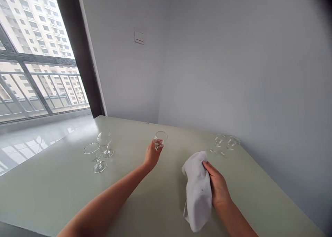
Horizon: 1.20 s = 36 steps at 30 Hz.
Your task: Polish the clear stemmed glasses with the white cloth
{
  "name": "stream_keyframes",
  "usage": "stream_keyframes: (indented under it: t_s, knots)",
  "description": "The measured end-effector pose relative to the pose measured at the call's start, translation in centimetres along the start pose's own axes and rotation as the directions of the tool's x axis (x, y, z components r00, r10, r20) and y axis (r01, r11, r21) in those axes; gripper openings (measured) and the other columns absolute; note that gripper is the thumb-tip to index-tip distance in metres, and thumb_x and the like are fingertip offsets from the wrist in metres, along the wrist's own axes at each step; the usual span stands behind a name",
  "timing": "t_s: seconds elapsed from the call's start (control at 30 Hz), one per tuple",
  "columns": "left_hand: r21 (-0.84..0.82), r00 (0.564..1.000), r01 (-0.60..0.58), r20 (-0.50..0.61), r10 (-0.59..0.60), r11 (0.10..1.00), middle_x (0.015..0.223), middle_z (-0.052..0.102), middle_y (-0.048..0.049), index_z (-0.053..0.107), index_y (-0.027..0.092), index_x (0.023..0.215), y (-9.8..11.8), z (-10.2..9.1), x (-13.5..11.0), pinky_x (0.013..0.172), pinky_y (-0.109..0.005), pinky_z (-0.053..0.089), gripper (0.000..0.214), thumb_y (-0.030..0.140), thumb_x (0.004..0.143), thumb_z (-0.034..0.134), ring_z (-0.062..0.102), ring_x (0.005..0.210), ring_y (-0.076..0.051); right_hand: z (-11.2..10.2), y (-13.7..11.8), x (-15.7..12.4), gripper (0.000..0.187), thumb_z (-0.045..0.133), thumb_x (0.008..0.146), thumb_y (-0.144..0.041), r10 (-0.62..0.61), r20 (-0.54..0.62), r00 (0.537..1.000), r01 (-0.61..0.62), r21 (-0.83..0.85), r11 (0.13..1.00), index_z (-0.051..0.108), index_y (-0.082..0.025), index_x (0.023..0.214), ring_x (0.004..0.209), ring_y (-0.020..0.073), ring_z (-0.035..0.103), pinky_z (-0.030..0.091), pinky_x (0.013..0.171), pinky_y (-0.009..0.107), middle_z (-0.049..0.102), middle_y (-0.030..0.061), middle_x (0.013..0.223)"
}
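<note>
My left hand (152, 154) reaches out over the pale green table (52, 192) and grips a small clear stemmed glass (160, 139) by its lower part, holding it upright. My right hand (217, 185) holds a white cloth (197, 192), which hangs down over the table near its front right. Two upright stemmed glasses (100, 150) stand to the left of my left hand. Two more clear glasses (225, 143) sit at the far right near the wall, beyond the cloth.
Grey walls close off the table's far and right sides, with a wall switch (139, 37) above. A large window (33, 57) with a dark frame lies to the left, showing apartment blocks outside.
</note>
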<state>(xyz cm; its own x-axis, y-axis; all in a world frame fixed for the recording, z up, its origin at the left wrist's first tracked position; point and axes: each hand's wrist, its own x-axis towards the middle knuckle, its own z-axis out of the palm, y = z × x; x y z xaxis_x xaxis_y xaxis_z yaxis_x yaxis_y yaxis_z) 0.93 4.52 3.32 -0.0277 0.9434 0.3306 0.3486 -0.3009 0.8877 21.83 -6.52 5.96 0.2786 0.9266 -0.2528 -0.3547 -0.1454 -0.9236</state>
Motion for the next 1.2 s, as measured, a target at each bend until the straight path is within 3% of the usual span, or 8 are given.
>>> stream_keyframes:
  t_s: [0.2, 0.3, 0.47, 0.6, 0.77, 1.03, 1.1, 1.2]
  knots:
    - [0.203, 0.994, -0.086, 0.077, 0.071, 0.976, 0.076, 0.061, -0.0017, 0.036, 0.018, 0.118, 0.0, 1.3, -2.1, 0.065, -0.029, 0.043, 0.039, 0.03, 0.082, 0.043, 0.057, 0.069, -0.016, 1.6, -3.0, -1.7, 0.019, 0.058, 0.075, -0.036, -0.299, -0.112, 0.948, 0.306, 0.055, 0.95, 0.056, -0.023, 0.089, 0.056, 0.013, 0.053, 0.043, 0.051, 0.024, 0.056, -0.0026, 0.068]
    - [0.342, 0.975, -0.223, 0.069, 0.213, 0.913, 0.081, 0.06, -0.0026, 0.031, 0.017, 0.122, 0.1, 1.7, -2.7, 0.071, -0.033, 0.043, 0.05, 0.035, 0.079, 0.048, 0.057, 0.075, -0.018, 4.2, -3.5, -1.9, 0.022, 0.053, 0.079, -0.04, -0.404, 0.026, 0.914, 0.404, -0.005, 0.915, 0.057, -0.023, 0.093, 0.06, 0.0125, 0.053, 0.043, 0.051, 0.023, 0.059, -0.0002, 0.077]
    - [0.443, 0.902, -0.415, 0.089, 0.422, 0.795, 0.085, 0.061, -0.0046, 0.028, 0.016, 0.125, 0.0, 1.5, -2.8, 0.077, -0.035, 0.041, 0.051, 0.032, 0.082, 0.046, 0.057, 0.081, -0.019, 7.0, -1.4, -1.2, 0.038, 0.04, 0.086, -0.045, -0.342, 0.49, 0.802, 0.513, -0.272, 0.814, 0.053, -0.022, 0.115, 0.066, 0.0132, 0.057, 0.048, 0.059, 0.028, 0.055, 0.0075, 0.109]
    - [0.547, 0.831, -0.517, 0.137, 0.538, 0.658, 0.086, 0.061, -0.0081, 0.034, 0.012, 0.122, -0.6, 1.1, -2.6, 0.075, -0.035, 0.04, 0.046, 0.031, 0.082, 0.047, 0.056, 0.081, -0.021, 6.5, 0.6, 0.5, 0.031, 0.047, 0.084, -0.041, -0.272, 0.551, 0.788, 0.566, -0.476, 0.673, 0.056, -0.022, 0.107, 0.053, 0.0116, 0.055, 0.046, 0.055, 0.026, 0.058, 0.0001, 0.074]
    - [0.592, 0.761, -0.613, 0.265, 0.592, 0.523, 0.087, 0.06, -0.0098, 0.04, 0.011, 0.118, -1.3, 1.2, -2.5, 0.074, -0.036, 0.038, 0.041, 0.024, 0.08, 0.049, 0.055, 0.081, -0.023, 5.5, 1.7, 2.3, 0.032, 0.049, 0.082, -0.038, -0.114, 0.627, 0.771, 0.496, -0.478, 0.725, 0.059, -0.02, 0.107, 0.066, 0.0146, 0.061, 0.048, 0.067, 0.031, 0.062, 0.0011, 0.078]
    - [0.429, 0.726, -0.679, 0.513, 0.459, 0.595, 0.088, 0.063, -0.0071, 0.034, 0.014, 0.122, -0.6, 0.7, -2.5, 0.07, -0.033, 0.04, 0.05, 0.042, 0.083, 0.047, 0.059, 0.078, -0.02, 3.4, -0.2, 2.7, 0.017, 0.055, 0.078, -0.029, -0.063, 0.732, 0.679, 0.684, -0.599, 0.416, 0.066, -0.025, 0.091, 0.072, 0.0162, 0.057, 0.044, 0.068, 0.03, 0.064, 0.0006, 0.078]
    - [0.429, 0.708, -0.701, 0.515, 0.484, 0.57, 0.085, 0.063, -0.0063, 0.033, 0.014, 0.123, 0.2, 0.6, -2.7, 0.072, -0.034, 0.039, 0.054, 0.046, 0.082, 0.046, 0.059, 0.077, -0.02, 2.8, -0.2, 2.7, 0.015, 0.056, 0.078, -0.033, -0.075, 0.701, 0.709, 0.623, -0.574, 0.532, 0.066, -0.022, 0.08, 0.07, 0.0169, 0.059, 0.045, 0.066, 0.031, 0.064, 0.0013, 0.072]
    - [0.481, 0.65, -0.755, 0.466, 0.6, 0.445, 0.083, 0.062, -0.0073, 0.04, 0.015, 0.122, 1.5, 0.4, -3.0, 0.08, -0.038, 0.036, 0.05, 0.048, 0.084, 0.042, 0.058, 0.077, -0.02, 2.1, 0.5, 2.5, 0.025, 0.059, 0.075, -0.042, -0.022, 0.615, 0.788, 0.347, -0.415, 0.841, 0.064, -0.017, 0.076, 0.063, 0.0179, 0.062, 0.047, 0.059, 0.031, 0.065, 0.0037, 0.069]
